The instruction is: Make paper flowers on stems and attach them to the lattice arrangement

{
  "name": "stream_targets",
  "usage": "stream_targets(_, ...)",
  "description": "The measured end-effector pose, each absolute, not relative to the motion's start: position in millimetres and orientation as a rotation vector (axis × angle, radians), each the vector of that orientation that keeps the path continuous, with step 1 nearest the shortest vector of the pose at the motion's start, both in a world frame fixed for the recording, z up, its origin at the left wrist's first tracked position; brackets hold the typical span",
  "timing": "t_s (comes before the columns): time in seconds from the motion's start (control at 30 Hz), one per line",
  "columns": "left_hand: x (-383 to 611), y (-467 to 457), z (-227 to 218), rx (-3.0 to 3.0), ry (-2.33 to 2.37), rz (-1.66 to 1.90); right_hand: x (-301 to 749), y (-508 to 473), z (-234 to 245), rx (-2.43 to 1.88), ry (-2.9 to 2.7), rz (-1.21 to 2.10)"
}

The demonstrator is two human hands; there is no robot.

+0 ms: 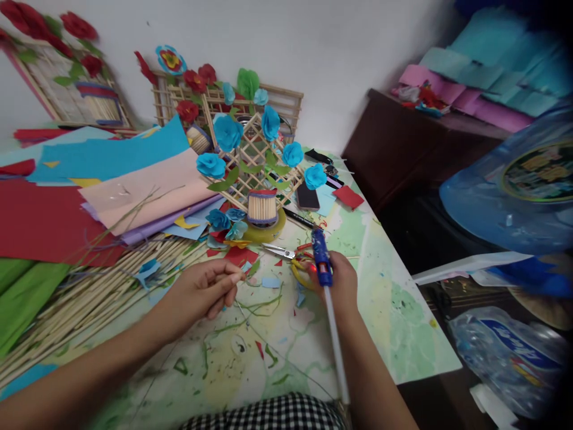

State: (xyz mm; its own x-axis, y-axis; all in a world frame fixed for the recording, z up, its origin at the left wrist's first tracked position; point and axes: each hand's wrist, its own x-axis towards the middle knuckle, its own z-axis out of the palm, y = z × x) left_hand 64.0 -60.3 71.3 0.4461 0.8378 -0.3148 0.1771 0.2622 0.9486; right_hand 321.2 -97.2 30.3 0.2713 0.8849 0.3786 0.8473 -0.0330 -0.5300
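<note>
My right hand is wrapped round a blue hot glue gun, with a white glue stick running out of its back toward me. A small red light glows by its side. My left hand is closed in a pinch above the table; what sits between the fingertips is too small to make out. Scissors with yellow handles lie just beyond the glue gun. Ahead stands a lattice of thin sticks bearing blue paper flowers and green leaves, with a small stick pot at its foot.
Coloured paper sheets and a bundle of thin sticks cover the left side. A roll of tape, a black pen and a phone lie near the lattice. A blue water jug stands beyond the table's right edge.
</note>
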Motion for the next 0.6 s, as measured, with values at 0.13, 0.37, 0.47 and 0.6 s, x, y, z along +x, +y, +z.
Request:
stream_targets(0.13,57.9,-60.6,74.9,1.559,1.054,0.647,324.4,-91.5,26.9,-2.099,-1.683,0.036)
stream_targets(0.37,50.7,-67.3,86.2,1.989,1.246,0.743,340.0,-82.9,16.4,-2.301,-1.662,0.065)
stream_targets(0.47,48.0,-71.5,92.8,1.956,1.242,0.803,338.6,-86.6,22.5,-2.324,-1.667,0.064)
stream_targets(0.6,39.7,-71.0,105.1,2.061,1.251,0.829,318.6,-102.0,41.8,-2.235,-1.692,-0.061)
